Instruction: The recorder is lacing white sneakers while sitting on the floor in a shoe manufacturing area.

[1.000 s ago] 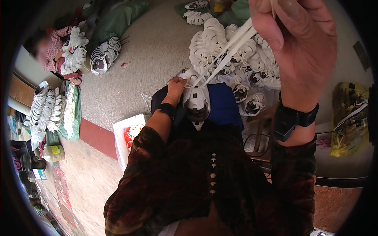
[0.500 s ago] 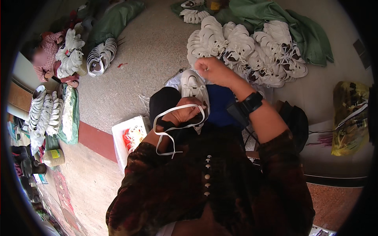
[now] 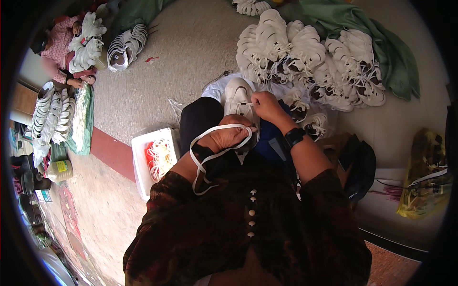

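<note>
Apparently mid-lacing, a person's left grip [image 3: 223, 138] pinches a looping white lace [image 3: 220, 127], with a white shoe [image 3: 235, 93] beneath and ahead; the right grip [image 3: 268, 106], closed at the shoe's right side, appears to pinch lace, and drawing it snug calls for steady tension

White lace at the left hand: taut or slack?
Slack: the white lace bows in a wide loop around the left hand, its tail curling loosely over the dark clothing.
</note>
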The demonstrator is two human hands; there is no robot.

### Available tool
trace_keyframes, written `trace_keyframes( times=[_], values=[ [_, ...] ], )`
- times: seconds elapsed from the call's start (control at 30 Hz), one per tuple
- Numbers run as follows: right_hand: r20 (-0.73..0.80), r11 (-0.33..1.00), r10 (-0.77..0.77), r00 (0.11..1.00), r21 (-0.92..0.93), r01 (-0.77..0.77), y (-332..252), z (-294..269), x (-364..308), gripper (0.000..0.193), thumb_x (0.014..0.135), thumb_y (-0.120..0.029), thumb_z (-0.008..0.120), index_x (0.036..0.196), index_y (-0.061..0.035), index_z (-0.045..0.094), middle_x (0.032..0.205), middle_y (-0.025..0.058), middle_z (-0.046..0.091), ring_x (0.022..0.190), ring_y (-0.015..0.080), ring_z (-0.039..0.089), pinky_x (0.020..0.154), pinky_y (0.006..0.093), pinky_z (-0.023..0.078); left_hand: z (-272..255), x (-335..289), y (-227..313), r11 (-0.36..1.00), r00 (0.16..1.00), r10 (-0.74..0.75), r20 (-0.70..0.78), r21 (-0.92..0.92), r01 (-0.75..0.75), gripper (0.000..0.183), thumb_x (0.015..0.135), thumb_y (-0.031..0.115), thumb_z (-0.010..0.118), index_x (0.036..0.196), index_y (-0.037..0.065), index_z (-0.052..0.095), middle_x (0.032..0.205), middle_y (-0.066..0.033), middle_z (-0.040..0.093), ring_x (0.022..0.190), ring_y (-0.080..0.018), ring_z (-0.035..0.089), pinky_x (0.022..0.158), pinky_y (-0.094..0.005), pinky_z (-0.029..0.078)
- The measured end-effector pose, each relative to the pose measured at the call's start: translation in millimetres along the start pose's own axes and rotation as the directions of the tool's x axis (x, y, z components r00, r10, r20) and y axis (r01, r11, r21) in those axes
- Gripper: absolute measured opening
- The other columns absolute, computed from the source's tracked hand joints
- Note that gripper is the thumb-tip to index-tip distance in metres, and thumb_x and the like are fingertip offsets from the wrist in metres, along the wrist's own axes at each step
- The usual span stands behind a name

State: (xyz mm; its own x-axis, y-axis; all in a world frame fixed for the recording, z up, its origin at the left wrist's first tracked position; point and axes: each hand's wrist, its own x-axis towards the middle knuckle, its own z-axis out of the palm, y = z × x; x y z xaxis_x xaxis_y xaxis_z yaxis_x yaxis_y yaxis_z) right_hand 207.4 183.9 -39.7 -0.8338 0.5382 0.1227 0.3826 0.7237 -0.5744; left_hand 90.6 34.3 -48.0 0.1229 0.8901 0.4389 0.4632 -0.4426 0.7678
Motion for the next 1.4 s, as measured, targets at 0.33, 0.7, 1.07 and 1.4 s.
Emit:
trace_keyframes(
  times=[0.33,0.7,1.07,1.4],
  values=[
    [0.317,0.738,0.15,0.937,0.594,-0.319,14,-5,-7,0.012,0.069,0.0,0.056,0.081,0.0,0.054,0.061,0.0049,0.052,0.058,0.0117,0.051,0.053,0.0279,0.04,5,-1,1,0.998,0.998,0.011,-0.064,-0.054,-0.014,0.034,0.083,0.028,0.053,0.064,0.0,0.052,0.064,-0.0164,0.051,0.061,-0.0345,0.05,0.056,-0.0392,0.04],
    [-0.175,0.745,0.252,0.952,0.662,-0.075,15,16,-2,0.008,0.071,0.004,0.054,0.076,0.0033,0.06,0.064,0.0043,0.058,0.056,0.0101,0.052,0.053,0.0243,0.042,4,1,2,0.999,0.998,0.016,-0.053,-0.042,-0.018,0.041,0.086,0.034,0.048,0.064,0.0,0.052,0.062,-0.0156,0.048,0.06,-0.0341,0.049,0.056,-0.0387,0.039],
    [0.298,0.235,0.291,0.909,0.899,-0.37,18,7,-9,0.013,0.077,-0.014,0.064,0.076,-0.0011,0.062,0.068,0.0003,0.058,0.059,0.0083,0.049,0.056,0.0203,0.039,2,-2,0,0.998,0.997,0.045,-0.069,-0.034,-0.048,0.036,0.084,0.029,0.051,0.064,-0.001,0.052,0.062,-0.0159,0.048,0.06,-0.0344,0.05,0.056,-0.0391,0.04],
    [0.233,0.569,0.128,0.964,0.779,-0.264,20,1,-13,0.012,0.071,-0.011,0.067,0.077,-0.0012,0.062,0.069,-0.0001,0.056,0.066,0.0073,0.048,0.064,0.0217,0.039,-43,4,14,0.876,0.933,-0.022,-0.358,0.442,0.191,0.046,0.057,-0.012,0.049,0.101,0.002,0.055,0.105,-0.0154,0.052,0.093,-0.033,0.055,0.078,-0.0325,0.049]
  ],
)
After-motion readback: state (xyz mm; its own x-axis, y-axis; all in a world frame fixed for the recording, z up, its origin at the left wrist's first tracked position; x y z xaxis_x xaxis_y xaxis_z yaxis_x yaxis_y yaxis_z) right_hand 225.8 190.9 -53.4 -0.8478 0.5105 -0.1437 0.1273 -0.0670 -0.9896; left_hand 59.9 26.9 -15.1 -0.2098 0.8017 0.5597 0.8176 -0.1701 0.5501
